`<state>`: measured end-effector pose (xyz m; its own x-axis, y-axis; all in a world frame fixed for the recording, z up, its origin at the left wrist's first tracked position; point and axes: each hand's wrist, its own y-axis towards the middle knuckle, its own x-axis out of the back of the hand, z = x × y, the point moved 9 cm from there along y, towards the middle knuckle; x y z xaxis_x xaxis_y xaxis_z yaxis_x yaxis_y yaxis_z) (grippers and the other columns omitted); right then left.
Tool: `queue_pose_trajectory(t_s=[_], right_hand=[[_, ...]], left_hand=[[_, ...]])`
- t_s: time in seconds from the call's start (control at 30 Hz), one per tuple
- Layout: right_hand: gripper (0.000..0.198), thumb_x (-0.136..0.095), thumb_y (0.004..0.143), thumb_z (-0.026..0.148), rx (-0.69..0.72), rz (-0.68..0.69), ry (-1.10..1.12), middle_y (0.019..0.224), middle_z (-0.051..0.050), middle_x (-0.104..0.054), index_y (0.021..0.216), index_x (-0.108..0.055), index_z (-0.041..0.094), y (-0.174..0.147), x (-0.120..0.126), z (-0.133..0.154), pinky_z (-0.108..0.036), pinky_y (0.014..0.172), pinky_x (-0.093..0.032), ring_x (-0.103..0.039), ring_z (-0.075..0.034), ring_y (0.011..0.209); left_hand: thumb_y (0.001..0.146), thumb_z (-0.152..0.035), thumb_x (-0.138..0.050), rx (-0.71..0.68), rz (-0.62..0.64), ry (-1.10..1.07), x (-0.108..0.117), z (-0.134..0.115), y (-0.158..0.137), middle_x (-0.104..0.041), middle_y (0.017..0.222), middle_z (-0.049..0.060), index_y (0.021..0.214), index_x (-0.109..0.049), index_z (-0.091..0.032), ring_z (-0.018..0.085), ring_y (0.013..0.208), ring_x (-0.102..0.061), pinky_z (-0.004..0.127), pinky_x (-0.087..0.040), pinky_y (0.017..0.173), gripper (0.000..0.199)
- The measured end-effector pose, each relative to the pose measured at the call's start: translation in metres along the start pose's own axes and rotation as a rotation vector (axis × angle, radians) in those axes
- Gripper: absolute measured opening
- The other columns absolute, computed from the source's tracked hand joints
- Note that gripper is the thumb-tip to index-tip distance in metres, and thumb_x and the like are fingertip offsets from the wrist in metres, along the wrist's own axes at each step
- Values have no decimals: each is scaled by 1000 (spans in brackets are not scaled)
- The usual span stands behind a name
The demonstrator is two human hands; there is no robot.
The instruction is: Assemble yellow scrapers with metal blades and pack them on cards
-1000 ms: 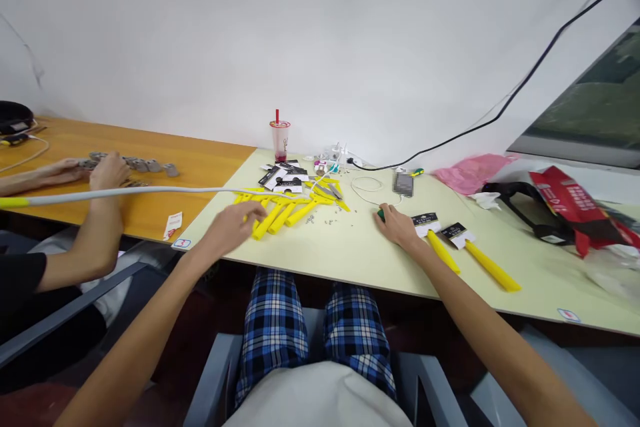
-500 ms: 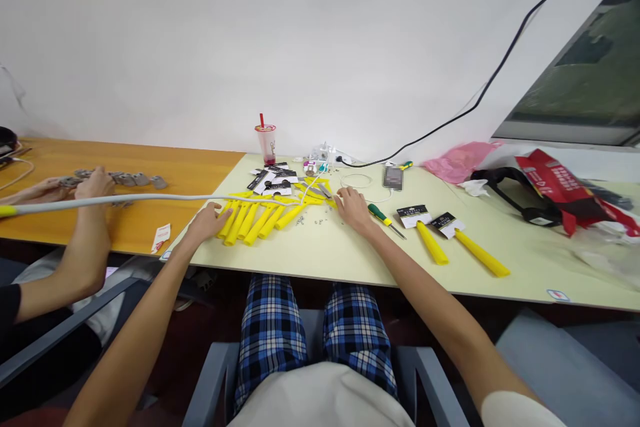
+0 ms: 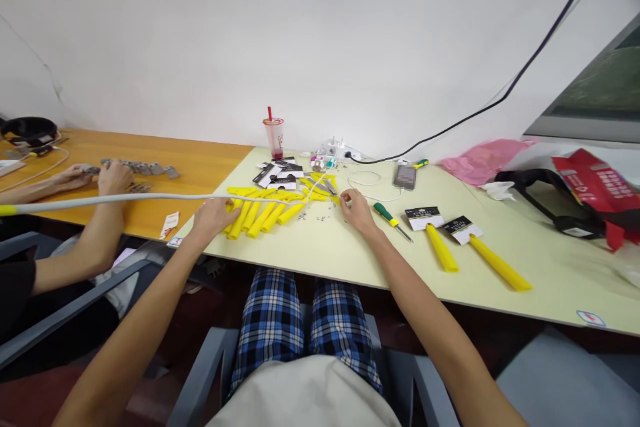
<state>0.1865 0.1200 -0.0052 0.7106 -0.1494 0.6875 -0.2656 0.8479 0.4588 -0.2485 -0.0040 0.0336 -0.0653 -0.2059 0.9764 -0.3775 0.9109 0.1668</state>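
My left hand (image 3: 213,217) rests at the left end of a row of yellow tapered plastic handles (image 3: 257,219), its fingers apart and touching the nearest one. To the right of the row, my right hand (image 3: 356,210) is bent down to the tabletop with its fingertips drawn together; whatever they pinch is too small to make out. Tiny metal pieces (image 3: 320,218) lie scattered just left of these fingertips. Behind them is a grey metal blade-like part (image 3: 330,187) among more yellow pieces. Black-and-white cards (image 3: 283,177) are heaped behind the handles.
A green-and-yellow screwdriver (image 3: 393,220) and two carded yellow handles (image 3: 443,250) lie to the right. A phone (image 3: 405,175), power strip (image 3: 333,149) and drink cup (image 3: 275,137) stand behind. A pale cable (image 3: 150,197) crosses the left side, before a co-worker's hands (image 3: 113,177).
The view has shifted a little. My left hand has come further over the leftmost handles. My right hand's fingers have curled closer together beside the tiny metal pieces.
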Motion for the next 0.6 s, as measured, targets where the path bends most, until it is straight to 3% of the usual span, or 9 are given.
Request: queue_pose_trajectory(t_s=[0.2,0.4,0.5,0.6], right_hand=[[11,-53,102,28,8,19,34,107,-10,-72,103,-62,23,-1,-3,0,-40,96,-52,-68,-26,103],[10,-54,102,28,-12,21,32,109,-10,-72,103,-62,24,-1,-3,0,-40,98,-52,-68,-26,104],[10,-54,102,29,-17,11,32,108,-10,-72,103,-62,24,-1,-2,-1,-39,97,-52,-68,-26,104],[10,-53,102,29,-19,5,39,107,-10,-72,103,-61,24,-1,-1,-1,-40,97,-53,-68,-26,103]], left_hand=[[87,-68,-69,30,23,-23,-1,-1,-2,-80,125,23,109,-82,-19,48,121,-72,56,-56,100,55],[94,-54,-62,97,-5,-79,7,0,-3,-78,125,25,121,-79,-15,49,124,-71,56,-56,101,50],[100,-52,-56,126,-100,-175,21,3,-15,-78,124,26,132,-72,-13,48,125,-71,56,-56,102,52],[103,-48,-55,65,-313,-341,46,-1,-39,-76,133,24,132,-67,-15,44,131,-70,54,-54,111,46]])
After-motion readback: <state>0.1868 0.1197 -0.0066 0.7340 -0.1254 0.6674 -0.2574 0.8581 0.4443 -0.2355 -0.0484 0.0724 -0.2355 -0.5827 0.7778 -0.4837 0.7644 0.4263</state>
